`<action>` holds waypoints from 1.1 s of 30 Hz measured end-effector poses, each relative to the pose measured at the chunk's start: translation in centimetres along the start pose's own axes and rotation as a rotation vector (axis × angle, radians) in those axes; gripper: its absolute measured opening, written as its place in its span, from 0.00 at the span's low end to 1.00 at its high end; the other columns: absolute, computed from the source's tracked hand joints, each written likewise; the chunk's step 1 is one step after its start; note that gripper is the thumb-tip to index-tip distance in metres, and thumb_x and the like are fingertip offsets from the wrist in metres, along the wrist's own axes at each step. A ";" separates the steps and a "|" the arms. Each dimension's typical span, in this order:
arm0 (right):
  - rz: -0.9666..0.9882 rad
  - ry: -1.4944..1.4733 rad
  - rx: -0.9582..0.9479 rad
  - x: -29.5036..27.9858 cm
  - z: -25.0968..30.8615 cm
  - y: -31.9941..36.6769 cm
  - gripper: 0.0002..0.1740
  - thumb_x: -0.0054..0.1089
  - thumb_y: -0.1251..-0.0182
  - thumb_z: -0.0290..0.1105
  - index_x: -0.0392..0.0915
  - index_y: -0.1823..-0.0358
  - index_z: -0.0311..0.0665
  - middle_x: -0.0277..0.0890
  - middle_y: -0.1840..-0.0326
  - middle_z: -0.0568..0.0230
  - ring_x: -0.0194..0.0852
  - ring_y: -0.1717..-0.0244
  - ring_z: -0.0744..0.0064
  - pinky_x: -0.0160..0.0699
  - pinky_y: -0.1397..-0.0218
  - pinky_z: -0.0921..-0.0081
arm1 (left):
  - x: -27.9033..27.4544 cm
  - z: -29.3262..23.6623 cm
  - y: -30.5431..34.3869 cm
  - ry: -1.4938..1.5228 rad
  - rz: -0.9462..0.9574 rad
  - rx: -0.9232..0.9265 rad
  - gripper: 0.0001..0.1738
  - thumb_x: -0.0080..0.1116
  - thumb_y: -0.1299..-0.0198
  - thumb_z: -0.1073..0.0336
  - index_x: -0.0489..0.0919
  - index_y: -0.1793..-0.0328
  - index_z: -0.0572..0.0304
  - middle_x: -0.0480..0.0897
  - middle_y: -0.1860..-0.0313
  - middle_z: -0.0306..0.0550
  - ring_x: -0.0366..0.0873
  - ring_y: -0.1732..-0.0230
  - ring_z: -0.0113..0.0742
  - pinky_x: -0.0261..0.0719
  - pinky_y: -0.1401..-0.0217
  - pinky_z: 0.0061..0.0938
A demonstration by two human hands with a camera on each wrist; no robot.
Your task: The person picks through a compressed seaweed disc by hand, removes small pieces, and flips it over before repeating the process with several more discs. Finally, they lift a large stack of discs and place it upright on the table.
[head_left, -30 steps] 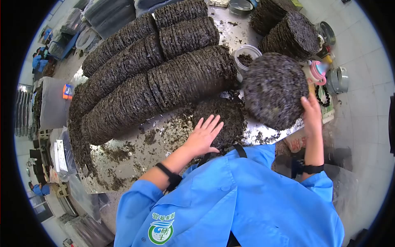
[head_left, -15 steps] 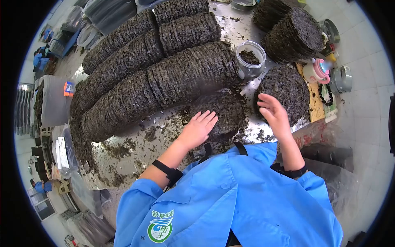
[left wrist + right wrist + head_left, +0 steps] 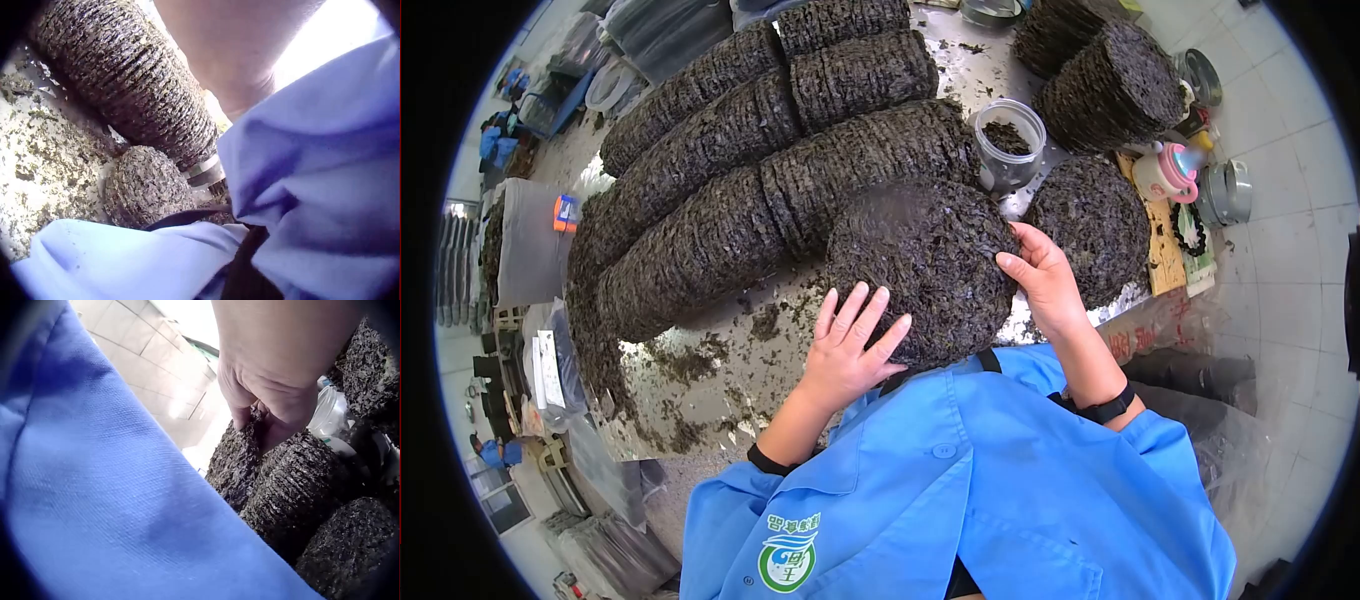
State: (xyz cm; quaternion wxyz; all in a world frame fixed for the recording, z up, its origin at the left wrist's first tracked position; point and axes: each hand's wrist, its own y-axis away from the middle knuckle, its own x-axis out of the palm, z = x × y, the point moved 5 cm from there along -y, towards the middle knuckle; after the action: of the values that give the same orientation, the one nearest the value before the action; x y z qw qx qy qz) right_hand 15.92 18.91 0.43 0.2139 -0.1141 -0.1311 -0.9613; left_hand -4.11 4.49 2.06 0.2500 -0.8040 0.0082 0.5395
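A dark, round, flaky disc [image 3: 925,265] is raised at a tilt over the table's front in the head view. My right hand [image 3: 1055,285] pinches its right edge between thumb and fingers; the right wrist view also shows that hand [image 3: 269,387] gripping a dark disc edge [image 3: 231,459]. Fingers spread and straight, my left hand [image 3: 845,350] touches the disc's lower left side. What lies beneath the disc is hidden. Right of it, partly behind my right hand, rests another round dark piece [image 3: 1095,220].
Long rows of stacked dark discs [image 3: 700,240] lie behind and to the left. A clear jar [image 3: 1010,145] with flakes, upright stacks [image 3: 1110,90] and a pink-and-white cup [image 3: 1165,172] stand at the right. Loose flakes cover parts of the metal table [image 3: 750,385].
My right hand has moved from above the right-hand piece to the disc's edge and now pinches it. The disc appears lifted and nearer; my left hand has shifted down and left.
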 end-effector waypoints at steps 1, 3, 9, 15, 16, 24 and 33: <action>0.003 0.001 0.001 0.3 0.3 0.1 0.23 0.59 0.37 0.25 0.67 0.40 0.30 0.74 0.49 0.65 0.70 0.49 0.80 0.68 0.44 0.80 | -0.2 0.1 -0.1 -0.001 -0.001 -0.002 0.47 0.74 0.77 0.55 0.75 0.39 0.43 0.66 0.32 0.49 0.60 0.30 0.50 0.52 0.28 0.53; -0.027 0.003 -0.015 0.6 0.6 0.3 0.24 0.59 0.37 0.24 0.66 0.40 0.29 0.75 0.50 0.66 0.70 0.50 0.80 0.68 0.44 0.80 | -0.5 -0.1 -0.6 -0.089 0.101 0.025 0.46 0.73 0.77 0.54 0.75 0.40 0.44 0.67 0.32 0.50 0.60 0.30 0.51 0.53 0.28 0.53; -0.087 -0.038 0.262 0.0 -0.9 0.8 0.28 0.55 0.32 0.33 0.60 0.34 0.30 0.70 0.40 0.60 0.69 0.44 0.75 0.69 0.42 0.73 | -2.0 0.4 -1.5 -0.063 -0.055 0.050 0.27 0.58 0.55 0.72 0.77 0.43 0.53 0.76 0.41 0.47 0.71 0.38 0.47 0.65 0.35 0.45; 0.040 -0.057 0.025 0.8 1.9 -0.2 0.35 0.55 0.33 0.39 0.54 0.30 0.31 0.59 0.31 0.51 0.59 0.32 0.61 0.61 0.33 0.65 | -0.7 4.7 -0.1 0.997 -0.241 -0.851 0.17 0.60 0.40 0.67 0.75 0.45 0.61 0.78 0.47 0.45 0.75 0.47 0.35 0.72 0.42 0.34; 0.062 0.001 0.062 1.4 1.9 0.1 0.35 0.56 0.33 0.37 0.54 0.30 0.31 0.59 0.31 0.52 0.58 0.32 0.62 0.61 0.33 0.66 | -0.3 4.4 -0.3 1.301 -0.376 -0.889 0.19 0.60 0.40 0.67 0.74 0.43 0.61 0.78 0.46 0.45 0.74 0.46 0.35 0.72 0.41 0.34; 0.111 -0.041 0.052 3.2 0.5 0.6 0.18 0.58 0.37 0.25 0.70 0.46 0.30 0.76 0.51 0.64 0.73 0.53 0.79 0.73 0.46 0.76 | 0.7 2.9 -0.8 1.701 -0.518 -1.048 0.21 0.60 0.40 0.67 0.71 0.41 0.61 0.76 0.44 0.44 0.73 0.43 0.36 0.71 0.39 0.37; -0.276 0.202 -0.042 -5.3 5.0 2.3 0.25 0.61 0.42 0.25 0.68 0.43 0.29 0.74 0.49 0.60 0.71 0.50 0.74 0.70 0.44 0.75 | 4.1 2.3 -2.1 2.073 -0.122 -0.766 0.37 0.61 0.41 0.55 0.61 0.31 0.64 0.72 0.39 0.51 0.67 0.35 0.43 0.66 0.34 0.39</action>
State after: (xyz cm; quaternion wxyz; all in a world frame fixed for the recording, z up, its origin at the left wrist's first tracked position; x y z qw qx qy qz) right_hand 22.41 20.41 4.10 0.0897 -0.0023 -0.1034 -0.9906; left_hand -3.76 8.33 -1.30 -0.1172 -0.8895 0.0067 -0.4416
